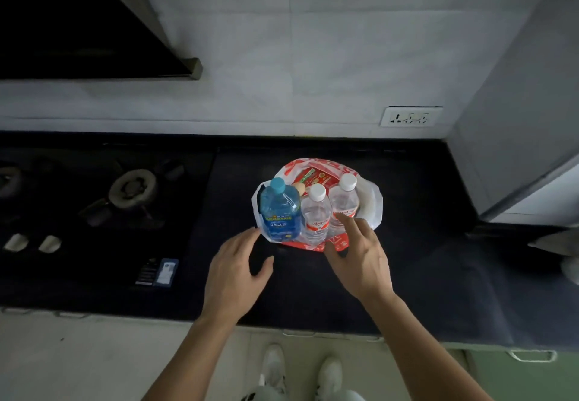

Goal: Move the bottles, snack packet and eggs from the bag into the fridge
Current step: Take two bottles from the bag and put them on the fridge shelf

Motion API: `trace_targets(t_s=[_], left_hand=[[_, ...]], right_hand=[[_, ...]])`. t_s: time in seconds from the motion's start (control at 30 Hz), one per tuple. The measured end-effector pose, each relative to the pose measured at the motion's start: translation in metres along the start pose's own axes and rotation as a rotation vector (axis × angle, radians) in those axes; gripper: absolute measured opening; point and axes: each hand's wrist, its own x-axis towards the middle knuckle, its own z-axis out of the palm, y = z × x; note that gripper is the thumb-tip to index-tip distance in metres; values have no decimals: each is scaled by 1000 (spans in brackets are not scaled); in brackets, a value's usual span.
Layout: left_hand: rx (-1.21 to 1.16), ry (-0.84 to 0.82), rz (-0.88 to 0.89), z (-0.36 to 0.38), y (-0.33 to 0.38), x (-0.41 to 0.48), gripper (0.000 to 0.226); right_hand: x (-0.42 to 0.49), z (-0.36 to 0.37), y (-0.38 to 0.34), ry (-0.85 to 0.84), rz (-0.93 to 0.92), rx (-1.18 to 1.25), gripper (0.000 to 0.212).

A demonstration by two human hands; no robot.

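A red-and-white plastic bag (pixel 371 203) stands open on the black counter (pixel 407 275). In it stand a blue bottle (pixel 279 212) with a blue cap and two clear water bottles (pixel 315 215) (pixel 344 198) with white caps. Behind them a red snack packet (pixel 315 178) and a brown egg (pixel 298 188) show. My left hand (pixel 233 272) hovers open just in front of the blue bottle. My right hand (pixel 360 259) is open, its fingertips close to the right clear bottle; whether they touch it I cannot tell.
A gas hob (pixel 131 190) with burners lies to the left, with two knobs (pixel 31 242) in front. A range hood (pixel 94 24) hangs above it. A grey fridge side (pixel 517 102) rises at the right. A wall socket (pixel 410 116) sits behind the bag.
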Motion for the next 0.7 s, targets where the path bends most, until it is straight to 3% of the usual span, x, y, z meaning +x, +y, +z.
trace_targets(t_s=[0.23,0.43,0.57,0.7], left_hand=[[-324,-47,-140,28,-28,34,74],[-546,-128,-169,61,-61,79,93],[-643,-186,-84,70,-62,107,81],[-711,-260,-64,77,-58,125,84]], right_hand=[[15,56,-11,194,228,229,64],[15,85,-19,327,338,285,70],[22,98,-28,359,405,302,72],[30,107,-33,415,472,360,70]])
